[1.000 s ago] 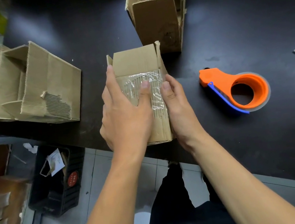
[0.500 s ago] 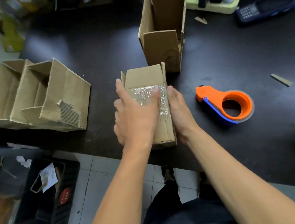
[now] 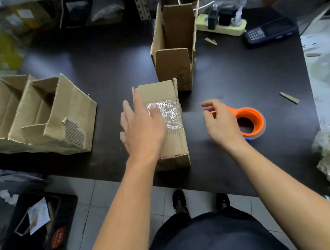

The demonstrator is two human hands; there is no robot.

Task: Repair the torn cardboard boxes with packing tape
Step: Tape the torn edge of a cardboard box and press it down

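Left hand (image 3: 141, 129) flat on taped box (image 3: 174, 145); right hand (image 3: 221, 123) loosely curled.

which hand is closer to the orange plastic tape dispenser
Right. The right hand hovers just over the handle end of the orange plastic tape dispenser, fingers loosely curled and holding nothing. The left hand lies open on the taped brown cardboard box, further away.

taped box (image 3: 171, 128) on table (image 3: 228, 74) — tape dispenser (image 3: 247, 121) right | open box (image 3: 177, 52) behind
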